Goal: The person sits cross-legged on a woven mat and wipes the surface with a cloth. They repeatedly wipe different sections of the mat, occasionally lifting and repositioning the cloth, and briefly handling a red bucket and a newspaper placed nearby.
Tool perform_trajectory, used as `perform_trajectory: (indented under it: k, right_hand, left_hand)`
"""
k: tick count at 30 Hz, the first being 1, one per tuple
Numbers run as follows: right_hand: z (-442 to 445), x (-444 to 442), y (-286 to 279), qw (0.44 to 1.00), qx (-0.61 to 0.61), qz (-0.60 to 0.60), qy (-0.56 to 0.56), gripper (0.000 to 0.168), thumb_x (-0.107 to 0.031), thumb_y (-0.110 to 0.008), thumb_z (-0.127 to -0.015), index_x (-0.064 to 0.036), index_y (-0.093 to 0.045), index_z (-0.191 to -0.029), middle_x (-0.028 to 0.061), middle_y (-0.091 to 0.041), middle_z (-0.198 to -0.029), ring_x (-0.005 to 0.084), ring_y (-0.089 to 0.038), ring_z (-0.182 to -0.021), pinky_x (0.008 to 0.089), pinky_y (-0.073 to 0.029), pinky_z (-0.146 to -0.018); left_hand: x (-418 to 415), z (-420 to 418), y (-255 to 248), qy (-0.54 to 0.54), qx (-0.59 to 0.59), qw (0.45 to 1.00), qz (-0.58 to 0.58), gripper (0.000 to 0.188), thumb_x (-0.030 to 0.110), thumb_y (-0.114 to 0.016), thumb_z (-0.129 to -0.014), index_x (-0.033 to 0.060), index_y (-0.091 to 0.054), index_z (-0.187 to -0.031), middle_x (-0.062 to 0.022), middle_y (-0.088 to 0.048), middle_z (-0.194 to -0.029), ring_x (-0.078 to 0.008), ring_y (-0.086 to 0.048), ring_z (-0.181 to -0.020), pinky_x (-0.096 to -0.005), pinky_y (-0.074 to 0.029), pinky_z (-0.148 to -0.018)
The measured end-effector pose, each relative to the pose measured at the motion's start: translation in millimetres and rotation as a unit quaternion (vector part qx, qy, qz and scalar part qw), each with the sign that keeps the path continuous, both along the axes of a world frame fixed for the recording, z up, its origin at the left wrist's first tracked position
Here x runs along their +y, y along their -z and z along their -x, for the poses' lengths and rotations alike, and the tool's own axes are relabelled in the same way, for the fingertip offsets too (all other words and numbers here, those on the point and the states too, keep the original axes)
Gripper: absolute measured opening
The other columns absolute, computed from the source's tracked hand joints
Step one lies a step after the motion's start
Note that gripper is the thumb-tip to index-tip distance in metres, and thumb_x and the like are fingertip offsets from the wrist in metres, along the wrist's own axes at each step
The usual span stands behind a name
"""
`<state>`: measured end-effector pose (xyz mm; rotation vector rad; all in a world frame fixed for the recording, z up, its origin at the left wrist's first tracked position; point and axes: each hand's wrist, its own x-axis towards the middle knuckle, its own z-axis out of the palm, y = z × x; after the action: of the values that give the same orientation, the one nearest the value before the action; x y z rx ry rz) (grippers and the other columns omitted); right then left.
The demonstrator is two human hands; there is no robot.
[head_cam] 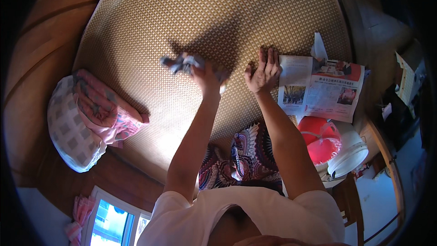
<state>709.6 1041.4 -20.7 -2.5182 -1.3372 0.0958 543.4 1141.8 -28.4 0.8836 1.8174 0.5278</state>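
Note:
My left hand [207, 78] grips a crumpled greyish wad [184, 63] over a woven mat [191, 3]. Motion blurs the wad, so I cannot tell whether it is paper or cloth. Pressed palm down on the mat, my right hand [264, 72] has its fingers spread and holds nothing. Just to its right lies a newspaper [327, 92] with printed pictures and text; the hand's edge is close to it. A pale strip [319, 46] juts out beyond the newspaper's far edge.
A checked pillow [71, 123] and folded pink fabric [106, 109] sit at the mat's left edge. Red plastic [319, 140] and a white bucket [348, 150] are at the right, below the newspaper. Brown wood [51, 34] borders the left side; a window [111, 222] is at lower left.

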Motion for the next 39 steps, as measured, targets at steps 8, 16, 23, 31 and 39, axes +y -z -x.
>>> perform_trajectory:
  k: [8,16,23,31,39]
  right_hand:
    - [-7.4,-4.5,1.9,1.0,-0.001,0.004,0.016,0.074,-0.044,-0.057,-0.087,-0.014,-0.038,-0.151,0.0143,-0.032,-0.156,0.0359,-0.029,-0.144,0.0528,-0.029,-0.108]
    - [23.1,24.7,-24.8,0.967,0.165,-0.183,-0.061,0.079,-0.057,-0.067,-0.087,-0.021,-0.038,-0.151,0.0203,-0.037,-0.149,0.0396,-0.038,-0.134,0.0556,-0.031,-0.109]
    - [70.2,103.5,7.9,0.89,0.099,-0.135,-0.423,0.054,-0.036,-0.079,-0.081,-0.038,-0.061,-0.132,0.0038,-0.055,-0.139,0.0237,-0.053,-0.123,0.0422,-0.048,-0.103]
    - [-336.5,154.8,-23.0,0.965,-0.021,-0.125,-0.229,0.044,-0.005,-0.078,-0.074,-0.021,-0.068,-0.113,0.0031,-0.071,-0.103,0.0185,-0.067,-0.089,0.0342,-0.056,-0.075]
    - [-292.3,151.7,-40.8,0.979,0.029,-0.2,-0.019,0.044,0.002,-0.077,-0.073,-0.016,-0.064,-0.111,0.0065,-0.068,-0.1,0.0192,-0.065,-0.089,0.0322,-0.055,-0.075]
  left_hand:
    - [46.8,-37.5,-120.8,0.033,-0.275,0.953,-0.124,0.039,0.017,-0.053,-0.104,0.0028,-0.044,-0.139,-0.0144,-0.056,-0.132,-0.0223,-0.062,-0.113,-0.0357,-0.049,-0.1]
    - [9.6,96.2,-76.2,0.247,0.095,0.95,-0.164,0.031,0.011,-0.055,-0.101,0.0034,-0.051,-0.131,-0.0186,-0.049,-0.129,-0.0314,-0.051,-0.114,-0.0406,-0.047,-0.097]
    - [160.8,130.5,-7.4,0.384,0.344,0.822,-0.243,0.026,0.021,-0.057,-0.101,-0.0053,-0.058,-0.102,-0.0223,-0.062,-0.094,-0.0339,-0.06,-0.085,-0.0429,-0.049,-0.078]
    - [186.7,-33.6,-13.5,0.62,0.324,0.714,-0.015,0.098,0.068,-0.083,-0.063,-0.0091,-0.062,-0.119,-0.0262,-0.062,-0.12,-0.0378,-0.061,-0.111,-0.0473,-0.05,-0.095]
    - [193.0,-11.2,-24.1,0.618,0.369,0.694,-0.008,0.1,0.068,-0.085,-0.058,-0.0098,-0.062,-0.116,-0.028,-0.065,-0.111,-0.0432,-0.063,-0.106,-0.0481,-0.052,-0.091]
